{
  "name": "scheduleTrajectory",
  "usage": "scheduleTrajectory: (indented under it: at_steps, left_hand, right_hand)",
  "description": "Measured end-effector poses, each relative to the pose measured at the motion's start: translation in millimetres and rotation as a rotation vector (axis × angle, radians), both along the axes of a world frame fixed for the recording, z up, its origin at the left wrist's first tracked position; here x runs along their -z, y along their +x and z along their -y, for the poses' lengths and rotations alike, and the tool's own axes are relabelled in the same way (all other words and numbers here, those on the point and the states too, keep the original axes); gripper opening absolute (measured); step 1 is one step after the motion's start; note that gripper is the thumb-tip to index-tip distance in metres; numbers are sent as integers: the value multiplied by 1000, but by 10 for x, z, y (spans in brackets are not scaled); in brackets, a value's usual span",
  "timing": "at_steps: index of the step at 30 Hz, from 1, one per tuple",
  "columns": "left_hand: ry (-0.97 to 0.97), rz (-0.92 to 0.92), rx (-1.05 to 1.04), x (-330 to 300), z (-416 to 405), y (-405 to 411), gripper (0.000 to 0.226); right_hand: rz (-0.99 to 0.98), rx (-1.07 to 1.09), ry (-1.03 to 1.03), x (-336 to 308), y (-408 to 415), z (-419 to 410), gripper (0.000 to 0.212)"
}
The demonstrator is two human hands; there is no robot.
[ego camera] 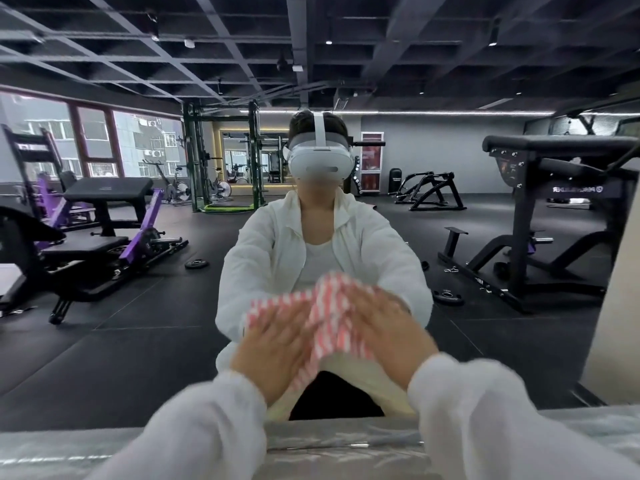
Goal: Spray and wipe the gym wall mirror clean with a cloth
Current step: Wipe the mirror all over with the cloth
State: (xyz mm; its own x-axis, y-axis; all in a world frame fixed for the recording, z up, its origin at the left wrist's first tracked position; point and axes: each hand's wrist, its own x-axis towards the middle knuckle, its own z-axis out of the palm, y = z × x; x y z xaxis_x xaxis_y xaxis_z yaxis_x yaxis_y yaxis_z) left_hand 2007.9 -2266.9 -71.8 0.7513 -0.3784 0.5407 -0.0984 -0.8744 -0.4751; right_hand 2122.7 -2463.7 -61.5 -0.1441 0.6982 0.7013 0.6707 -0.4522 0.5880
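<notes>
Two white sleeves [194,427] reach forward over a ledge [339,441] wrapped in clear plastic. Left hand [273,348] and right hand [391,334] lie flat, fingers straight, both pressing a red-and-white striped cloth [329,317] against the mirror [502,341]; hands blurred. The mirror shows the person in a white headset [320,159], with weight benches [104,216] on a black floor.
</notes>
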Motion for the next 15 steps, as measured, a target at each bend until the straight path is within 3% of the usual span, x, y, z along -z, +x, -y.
scheduleTrajectory:
  at_steps: [3,6,8,13,15]
  left_hand:
    - [-15,240,-75,-871,37,172,63]
    - [137,426,-128,-1642,56,213,60]
    - [151,460,-162,-2093,79,244,54]
    - [-54,562,-175,-2709,287,326,53]
    - [-88,574,-145,-2654,345,381,55]
  right_hand:
    - [10,39,168,-950,-29,16,50]
    - [-24,149,221,-1742,-89,71,64]
    - [-35,171,270,-2168,-112,110,67]
    - [-25,127,255,-2613,-41,95,49]
    - [-191,11,331,-2520,13,133,49]
